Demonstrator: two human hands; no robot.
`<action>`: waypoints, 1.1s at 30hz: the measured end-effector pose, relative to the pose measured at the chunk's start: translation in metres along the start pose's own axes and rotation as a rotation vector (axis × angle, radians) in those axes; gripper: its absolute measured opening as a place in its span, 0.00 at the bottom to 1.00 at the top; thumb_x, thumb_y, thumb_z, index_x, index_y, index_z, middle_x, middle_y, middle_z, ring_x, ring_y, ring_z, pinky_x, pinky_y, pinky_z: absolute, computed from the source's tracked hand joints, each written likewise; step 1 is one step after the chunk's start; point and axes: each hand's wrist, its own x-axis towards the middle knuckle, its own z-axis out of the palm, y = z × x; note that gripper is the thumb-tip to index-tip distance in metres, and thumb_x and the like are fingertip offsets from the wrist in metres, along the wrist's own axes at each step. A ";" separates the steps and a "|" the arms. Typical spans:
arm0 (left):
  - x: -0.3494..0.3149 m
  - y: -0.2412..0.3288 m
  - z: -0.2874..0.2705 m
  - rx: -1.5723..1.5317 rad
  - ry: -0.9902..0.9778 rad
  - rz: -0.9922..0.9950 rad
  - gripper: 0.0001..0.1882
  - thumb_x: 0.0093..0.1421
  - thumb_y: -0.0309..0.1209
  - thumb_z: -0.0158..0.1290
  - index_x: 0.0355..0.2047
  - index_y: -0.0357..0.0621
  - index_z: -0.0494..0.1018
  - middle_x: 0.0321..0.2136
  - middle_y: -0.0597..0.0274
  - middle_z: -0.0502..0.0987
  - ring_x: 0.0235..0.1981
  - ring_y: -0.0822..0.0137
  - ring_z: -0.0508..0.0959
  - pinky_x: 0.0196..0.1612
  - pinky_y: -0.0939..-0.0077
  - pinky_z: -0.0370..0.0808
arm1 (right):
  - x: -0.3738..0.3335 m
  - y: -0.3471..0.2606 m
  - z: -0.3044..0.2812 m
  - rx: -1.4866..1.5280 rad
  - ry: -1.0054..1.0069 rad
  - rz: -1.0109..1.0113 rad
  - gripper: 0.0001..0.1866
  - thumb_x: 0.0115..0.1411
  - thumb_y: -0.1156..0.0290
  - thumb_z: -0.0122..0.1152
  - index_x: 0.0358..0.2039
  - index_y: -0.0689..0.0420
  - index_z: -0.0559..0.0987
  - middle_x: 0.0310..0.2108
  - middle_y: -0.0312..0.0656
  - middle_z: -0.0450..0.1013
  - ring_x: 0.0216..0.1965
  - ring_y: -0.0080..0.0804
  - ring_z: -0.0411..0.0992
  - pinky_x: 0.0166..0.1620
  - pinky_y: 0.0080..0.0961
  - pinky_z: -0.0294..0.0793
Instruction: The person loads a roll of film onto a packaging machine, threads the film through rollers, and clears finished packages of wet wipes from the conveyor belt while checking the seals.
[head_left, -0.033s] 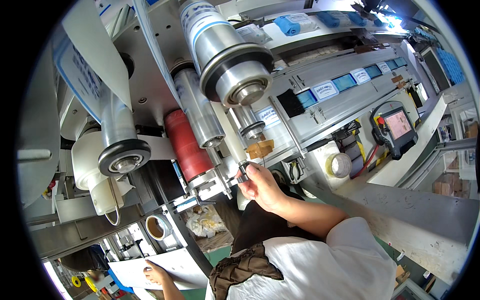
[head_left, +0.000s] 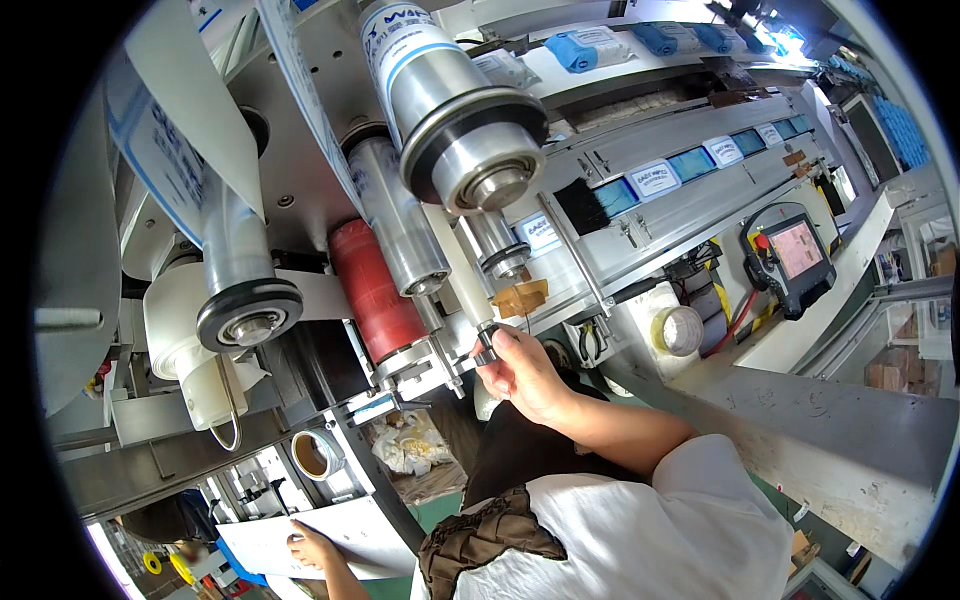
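My right hand [head_left: 522,375] is closed round a small dark collar [head_left: 486,345] at the lower end of a slim pale roller [head_left: 458,262], thumb on top. Just beyond it a brown block [head_left: 520,298] sits near the fingertips. At the lower left my left hand [head_left: 314,548] rests against a white panel [head_left: 375,535] with its index finger stretched out and nothing visible held. Left of my right hand stands a red roller [head_left: 372,290]. Above hang metal rollers [head_left: 470,150], with white film [head_left: 398,45] printed in blue running over the largest.
A conveyor carries several blue and white packs [head_left: 655,178] to the upper right; more packs [head_left: 588,50] lie on a belt behind. A control pendant [head_left: 795,255] and a tape roll [head_left: 677,330] are at right. Another tape roll [head_left: 318,455] hangs lower left. A clear bag [head_left: 410,443] lies below.
The print on the film has shifted along the rollers. Packs on the near conveyor have moved slightly right, those on the far belt slightly left. Both hands keep their places.
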 end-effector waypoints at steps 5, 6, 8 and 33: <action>0.000 -0.001 0.002 0.000 0.013 0.007 0.39 0.54 0.70 0.36 0.54 0.57 0.64 0.57 0.57 0.62 0.57 0.51 0.62 0.52 0.46 0.61 | -0.002 -0.001 0.005 0.018 0.092 0.006 0.17 0.61 0.55 0.55 0.35 0.58 0.71 0.22 0.33 0.67 0.17 0.14 0.60 0.20 0.12 0.60; 0.001 -0.002 0.002 0.003 0.015 0.011 0.39 0.54 0.70 0.36 0.54 0.57 0.64 0.57 0.57 0.62 0.56 0.51 0.62 0.51 0.46 0.61 | -0.002 -0.001 0.003 0.026 0.092 0.015 0.16 0.61 0.57 0.57 0.35 0.59 0.71 0.23 0.33 0.68 0.18 0.14 0.62 0.21 0.12 0.62; 0.001 -0.001 0.003 0.011 0.023 0.013 0.39 0.54 0.70 0.36 0.54 0.57 0.64 0.57 0.57 0.62 0.56 0.51 0.62 0.51 0.46 0.62 | -0.001 0.001 0.004 -0.399 0.200 -0.182 0.14 0.59 0.63 0.61 0.35 0.60 0.70 0.27 0.32 0.69 0.20 0.13 0.66 0.24 0.12 0.66; -0.005 0.000 -0.005 -0.040 0.000 0.032 0.41 0.52 0.72 0.35 0.55 0.56 0.64 0.57 0.53 0.61 0.56 0.46 0.62 0.52 0.42 0.61 | 0.004 -0.012 0.003 -1.079 0.145 -0.526 0.27 0.47 0.77 0.69 0.33 0.55 0.55 0.26 0.43 0.68 0.26 0.25 0.72 0.26 0.24 0.72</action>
